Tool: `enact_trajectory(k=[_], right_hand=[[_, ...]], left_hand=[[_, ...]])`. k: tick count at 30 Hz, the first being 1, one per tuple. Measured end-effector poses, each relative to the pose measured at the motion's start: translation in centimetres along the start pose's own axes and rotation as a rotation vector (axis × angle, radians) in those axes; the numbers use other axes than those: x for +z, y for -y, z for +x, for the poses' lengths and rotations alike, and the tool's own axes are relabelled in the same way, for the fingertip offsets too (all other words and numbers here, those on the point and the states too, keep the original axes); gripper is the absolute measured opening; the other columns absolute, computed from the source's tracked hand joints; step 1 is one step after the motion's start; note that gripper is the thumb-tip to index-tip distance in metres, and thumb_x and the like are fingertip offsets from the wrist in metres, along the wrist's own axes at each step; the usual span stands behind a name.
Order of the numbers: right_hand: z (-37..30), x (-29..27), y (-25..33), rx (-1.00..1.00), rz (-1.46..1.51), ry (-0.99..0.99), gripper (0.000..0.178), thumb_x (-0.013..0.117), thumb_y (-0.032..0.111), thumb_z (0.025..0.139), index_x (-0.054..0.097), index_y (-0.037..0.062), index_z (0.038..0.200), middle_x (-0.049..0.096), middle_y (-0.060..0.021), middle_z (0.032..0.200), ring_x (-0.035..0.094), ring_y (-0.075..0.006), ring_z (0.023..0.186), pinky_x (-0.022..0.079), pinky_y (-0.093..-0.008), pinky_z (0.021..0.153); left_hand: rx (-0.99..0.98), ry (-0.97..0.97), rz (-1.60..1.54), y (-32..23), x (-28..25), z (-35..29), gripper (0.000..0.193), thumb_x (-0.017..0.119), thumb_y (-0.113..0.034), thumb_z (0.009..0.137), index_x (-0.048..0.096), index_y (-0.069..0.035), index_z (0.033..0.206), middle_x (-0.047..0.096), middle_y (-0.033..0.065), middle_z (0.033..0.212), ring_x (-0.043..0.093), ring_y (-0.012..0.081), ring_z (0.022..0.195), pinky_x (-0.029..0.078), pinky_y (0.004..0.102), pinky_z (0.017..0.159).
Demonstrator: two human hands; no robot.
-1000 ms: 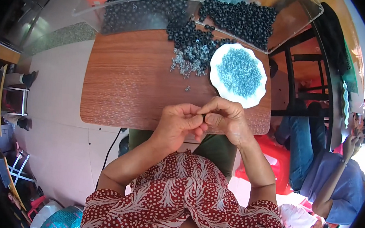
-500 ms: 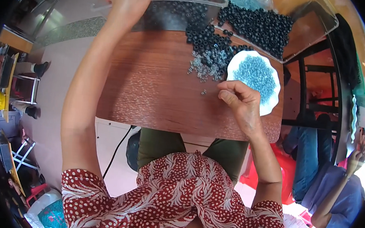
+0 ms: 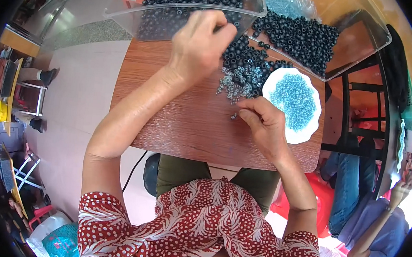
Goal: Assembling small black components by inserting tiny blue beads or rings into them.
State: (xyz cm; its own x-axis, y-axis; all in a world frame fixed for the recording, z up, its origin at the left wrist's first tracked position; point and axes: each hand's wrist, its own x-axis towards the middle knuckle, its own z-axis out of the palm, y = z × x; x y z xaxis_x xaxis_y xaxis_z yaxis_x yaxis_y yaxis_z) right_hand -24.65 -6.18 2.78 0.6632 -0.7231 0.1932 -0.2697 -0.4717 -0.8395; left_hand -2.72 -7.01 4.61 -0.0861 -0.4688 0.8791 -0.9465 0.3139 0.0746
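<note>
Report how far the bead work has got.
Done: nothing finished shows. In hand: the right hand pinches at a small bead on the wooden table; the left hand reaches into the black beads. Left: heaps of black beads and a full plate of blue beads.

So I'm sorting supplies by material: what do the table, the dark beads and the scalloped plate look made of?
The table looks like reddish-brown wood or wood-grain laminate: streaky grain, smooth, rounded corners. The dark beads look matte, perhaps wood or plastic: round, no shine. The scalloped plate looks like white plastic or ceramic, which one unclear; it holds glossy blue beads, likely glass or plastic.
</note>
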Motion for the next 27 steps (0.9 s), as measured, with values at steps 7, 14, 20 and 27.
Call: enact_trajectory(k=[7, 14, 20, 27], right_hand=[[-1.3, -0.2, 0.1, 0.041, 0.017, -0.009, 0.011, 0.061, -0.003, 0.078, 0.063, -0.0017, 0.089, 0.059, -0.0047, 0.076, 0.054, -0.0099, 0.069, 0.042, -0.0218, 0.061], [-2.1, 0.0, -0.5, 0.025, -0.016, -0.026, 0.011, 0.061, -0.003, 0.078, 0.063, -0.0011, 0.089, 0.058, -0.0047, 0.076, 0.053, -0.0102, 0.068, 0.042, -0.0221, 0.06], [-2.7, 0.4, 0.2, -0.054, -0.158, -0.059, 0.01, 0.062, -0.002, 0.077, 0.062, -0.0017, 0.087, 0.055, -0.0088, 0.072, 0.054, -0.0177, 0.065, 0.042, -0.0269, 0.06], [-3.2, 1.5, 0.0, -0.2, -0.394, -0.128, 0.017, 0.063, -0.004, 0.072, 0.061, 0.0003, 0.088, 0.055, -0.0123, 0.072, 0.055, -0.0272, 0.068, 0.043, -0.0343, 0.06]], left_hand=[[-0.261, 0.325, -0.08, 0.2, 3.5, -5.3, 0.025, 0.068, -0.003, 0.062, 0.06, -0.005, 0.086, 0.052, 0.0072, 0.082, 0.053, 0.0262, 0.082, 0.045, 0.0362, 0.068], [-0.286, 0.381, -0.034, 0.7, 4.2, -6.6, 0.018, 0.067, -0.005, 0.066, 0.058, -0.006, 0.082, 0.052, 0.0092, 0.08, 0.053, 0.0283, 0.081, 0.045, 0.0388, 0.068], [-0.222, 0.389, -0.002, 0.6, 2.8, -7.6, 0.007, 0.059, -0.005, 0.071, 0.056, -0.004, 0.077, 0.051, 0.011, 0.08, 0.053, 0.0301, 0.08, 0.046, 0.0416, 0.065], [-0.068, 0.492, 0.124, 0.5, 1.2, -7.9, 0.004, 0.051, -0.004, 0.072, 0.052, -0.001, 0.076, 0.051, 0.013, 0.081, 0.053, 0.0288, 0.081, 0.05, 0.0385, 0.063]])
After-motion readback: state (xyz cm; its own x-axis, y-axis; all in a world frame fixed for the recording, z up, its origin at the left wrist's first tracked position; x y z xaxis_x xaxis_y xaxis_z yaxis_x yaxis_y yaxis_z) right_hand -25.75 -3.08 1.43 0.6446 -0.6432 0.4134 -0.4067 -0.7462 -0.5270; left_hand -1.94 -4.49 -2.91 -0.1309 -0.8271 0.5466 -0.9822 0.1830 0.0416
